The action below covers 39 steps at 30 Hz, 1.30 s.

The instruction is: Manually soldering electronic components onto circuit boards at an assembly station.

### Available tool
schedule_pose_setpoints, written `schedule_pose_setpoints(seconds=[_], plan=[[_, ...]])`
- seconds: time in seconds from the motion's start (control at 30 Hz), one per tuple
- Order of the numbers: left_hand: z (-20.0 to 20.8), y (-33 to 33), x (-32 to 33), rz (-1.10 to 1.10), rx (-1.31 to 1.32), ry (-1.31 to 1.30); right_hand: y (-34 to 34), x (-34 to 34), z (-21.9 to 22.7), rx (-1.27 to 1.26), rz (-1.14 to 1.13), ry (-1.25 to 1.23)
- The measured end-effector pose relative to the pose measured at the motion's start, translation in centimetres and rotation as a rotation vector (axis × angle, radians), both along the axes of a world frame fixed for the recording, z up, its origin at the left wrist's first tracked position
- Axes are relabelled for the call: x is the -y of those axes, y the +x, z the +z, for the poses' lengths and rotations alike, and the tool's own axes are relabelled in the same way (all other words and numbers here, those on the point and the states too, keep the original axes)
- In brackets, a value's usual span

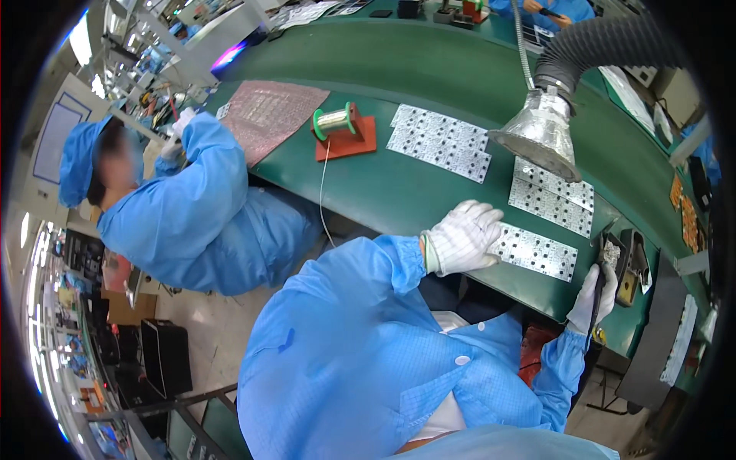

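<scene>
**White panel under my palm, iron in the other grip**

White and thin, the circuit panel (537, 253) lies flat on the green surface (399, 192) at its near edge, just beside two more panels (552, 198) under the silver fume hood (540, 138). My left hand (462, 238), gloved, rests spread on the panel's left end, fingers loosely curled, pinching nothing. My right hand (594, 295) is wrapped around the soldering iron (600, 285), its tip up by the stand (629, 264). I judge the panel light, stiff and brittle, likely slippery on this surface; best held by its bare edges, away from the parts.
</scene>
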State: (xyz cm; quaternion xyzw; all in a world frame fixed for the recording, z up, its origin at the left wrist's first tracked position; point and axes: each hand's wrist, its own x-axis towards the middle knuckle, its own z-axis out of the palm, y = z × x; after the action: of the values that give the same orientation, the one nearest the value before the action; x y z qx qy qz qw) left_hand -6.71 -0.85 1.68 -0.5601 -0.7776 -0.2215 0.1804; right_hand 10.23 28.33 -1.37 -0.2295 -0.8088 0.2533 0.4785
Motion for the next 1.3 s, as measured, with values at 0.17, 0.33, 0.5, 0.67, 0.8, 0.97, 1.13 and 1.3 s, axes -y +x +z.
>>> schedule_pose_setpoints(seconds=[0.17,0.33,0.5,0.67,0.8,0.97,1.13,1.3], plan=[[-0.1,-0.3,0.2,0.026,0.062,0.016,0.9,-0.3,0.0,0.018,0.018,-0.091],[-1.0,-0.4,0.5,0.066,0.142,-0.003,0.8,2.4,3.2,-0.072,0.350,-0.115],[1.1,-0.2,0.6,0.139,0.097,-0.061,0.0,1.4,1.7,0.037,0.112,-0.213],[3.7,4.2,-0.4,0.112,0.192,0.008,0.0,0.2,2.0,0.016,0.057,0.174],[1.4,5.4,-2.4,-0.022,-0.011,-0.143,0.6,0.1,1.9,0.013,0.059,0.070],[0.0,6.1,-4.9,0.085,0.250,0.002,0.5,0.5,1.8,0.014,0.069,-0.029],[-0.2,6.4,-5.9,0.092,0.437,0.003,0.9,0.6,1.9,0.046,0.088,-0.092],[-0.4,5.7,-6.5,0.040,0.326,-0.054,0.9,0.9,2.5,0.058,0.091,-0.261]])
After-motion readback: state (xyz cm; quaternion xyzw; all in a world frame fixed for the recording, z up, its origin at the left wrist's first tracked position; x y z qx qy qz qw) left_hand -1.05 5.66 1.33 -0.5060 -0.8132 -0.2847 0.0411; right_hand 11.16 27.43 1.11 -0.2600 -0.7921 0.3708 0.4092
